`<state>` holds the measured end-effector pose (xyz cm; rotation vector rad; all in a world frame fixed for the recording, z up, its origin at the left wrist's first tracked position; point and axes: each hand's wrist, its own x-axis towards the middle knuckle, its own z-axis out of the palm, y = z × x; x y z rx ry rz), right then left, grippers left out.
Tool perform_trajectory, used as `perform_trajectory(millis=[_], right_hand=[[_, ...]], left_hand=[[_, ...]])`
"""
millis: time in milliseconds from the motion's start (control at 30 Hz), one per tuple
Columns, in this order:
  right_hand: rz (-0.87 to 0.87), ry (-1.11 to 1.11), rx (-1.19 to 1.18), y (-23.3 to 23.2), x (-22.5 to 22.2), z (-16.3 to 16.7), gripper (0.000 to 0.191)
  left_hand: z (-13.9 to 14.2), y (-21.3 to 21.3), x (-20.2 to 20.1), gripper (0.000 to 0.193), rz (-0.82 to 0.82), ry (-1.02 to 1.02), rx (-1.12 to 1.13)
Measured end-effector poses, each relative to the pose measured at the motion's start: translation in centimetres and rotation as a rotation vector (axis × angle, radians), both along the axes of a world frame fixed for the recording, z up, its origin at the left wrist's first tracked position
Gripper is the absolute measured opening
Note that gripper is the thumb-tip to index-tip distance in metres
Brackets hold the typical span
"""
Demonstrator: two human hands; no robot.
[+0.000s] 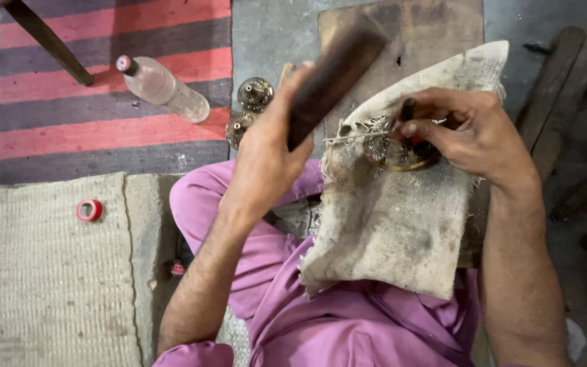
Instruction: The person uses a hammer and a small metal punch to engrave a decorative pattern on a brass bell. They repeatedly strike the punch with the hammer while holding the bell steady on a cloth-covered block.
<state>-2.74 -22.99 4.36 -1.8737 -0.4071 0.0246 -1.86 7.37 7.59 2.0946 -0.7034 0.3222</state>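
My left hand [271, 146] grips a dark wooden block [334, 71], raised and slanting up to the right above my lap. My right hand [467, 132] pinches a thin dark tool [407, 109] held upright on a round brass piece [397, 155]. The brass piece lies on a dirty burlap cloth [388, 224] spread over my lap and a wooden board [429, 30]. A thin metal pin [351, 138] lies on the cloth just left of the brass piece.
Two round brass pieces [255, 94] [239, 128] sit on the floor beside a lying plastic bottle [163, 88] on a striped rug [103, 129]. A red tape roll [89, 210] rests on a woven mat [42, 272]. Dark wooden sticks [555, 95] lie at right.
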Motion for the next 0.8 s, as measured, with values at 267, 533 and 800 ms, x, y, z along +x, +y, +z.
perform_trajectory(millis=[267, 533, 800], right_hand=[[0.008, 0.018, 0.008, -0.2, 0.4, -0.2, 0.026], [-0.005, 0.083, 0.068, -0.1, 0.3, -0.2, 0.026], [0.013, 0.080, 0.070, -0.4, 0.6, -0.6, 0.024]], left_hand=[[-0.2, -0.3, 0.2, 0.079, 0.138, -0.055, 0.552], [0.8, 0.0, 0.3, 0.083, 0.043, -0.098, 0.279], [1.2, -0.5, 0.4, 0.079, 0.145, 0.065, 0.663]])
